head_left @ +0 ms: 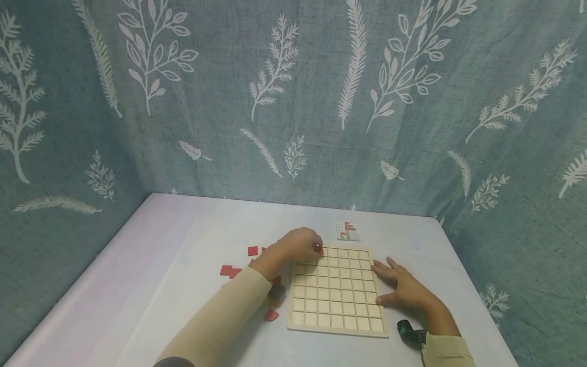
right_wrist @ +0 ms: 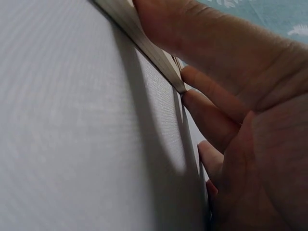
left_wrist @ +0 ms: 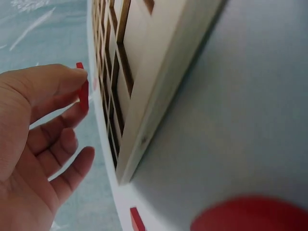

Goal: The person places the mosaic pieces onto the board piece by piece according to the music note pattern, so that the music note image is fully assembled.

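From my end, the white table (head_left: 160, 306) spans the lower frame, with open room along its left. The grid board (head_left: 336, 294) lies lower centre. The right hand (head_left: 401, 285), fingers spread, grasping nothing, touches its right edge. The left hand (head_left: 300, 244) reaches its top edge, clear of the loose red pieces (head_left: 226, 270) at left, pinching a red tile (left_wrist: 84, 98); I can't tell whether tile meets board. I judge this a placing step, next calling for alignment inside the raised cell edges.
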Available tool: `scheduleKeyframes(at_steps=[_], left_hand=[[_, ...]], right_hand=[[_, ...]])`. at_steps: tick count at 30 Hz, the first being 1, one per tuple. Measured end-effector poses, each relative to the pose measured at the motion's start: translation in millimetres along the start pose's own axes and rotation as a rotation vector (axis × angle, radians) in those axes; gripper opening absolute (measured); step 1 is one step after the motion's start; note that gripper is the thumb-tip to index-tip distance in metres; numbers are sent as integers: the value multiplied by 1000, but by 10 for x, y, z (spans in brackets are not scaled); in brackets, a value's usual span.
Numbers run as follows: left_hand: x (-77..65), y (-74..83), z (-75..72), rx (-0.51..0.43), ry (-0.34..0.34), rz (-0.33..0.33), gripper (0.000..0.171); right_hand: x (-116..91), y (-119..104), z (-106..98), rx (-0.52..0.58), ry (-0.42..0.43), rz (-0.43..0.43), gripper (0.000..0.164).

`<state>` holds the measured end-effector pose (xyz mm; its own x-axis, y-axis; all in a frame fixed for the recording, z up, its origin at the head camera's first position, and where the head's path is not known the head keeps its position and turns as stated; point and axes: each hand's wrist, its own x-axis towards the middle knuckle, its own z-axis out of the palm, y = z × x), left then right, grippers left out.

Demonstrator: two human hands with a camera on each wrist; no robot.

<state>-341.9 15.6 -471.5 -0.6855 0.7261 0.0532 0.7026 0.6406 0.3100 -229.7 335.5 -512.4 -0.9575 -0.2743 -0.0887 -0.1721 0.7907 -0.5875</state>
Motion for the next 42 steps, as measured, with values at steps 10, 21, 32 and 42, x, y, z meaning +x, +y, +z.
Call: scheduleKeyframes(at_steps=[10,21,32,42], left_hand=[[157,101,64,-23,-8,19,11],[300,184,114,-28,-40,6,11],[341,189,155,-34,-66,-10,11],[343,180,182,-31,-67,-13,17]], right_hand=[[1,-6,4,-17,-3,24,103],[-1,4,-21,-2,-3,5,103],[10,16,15,1,-2,18,102],[11,-3,7,-11,-1,14,103]])
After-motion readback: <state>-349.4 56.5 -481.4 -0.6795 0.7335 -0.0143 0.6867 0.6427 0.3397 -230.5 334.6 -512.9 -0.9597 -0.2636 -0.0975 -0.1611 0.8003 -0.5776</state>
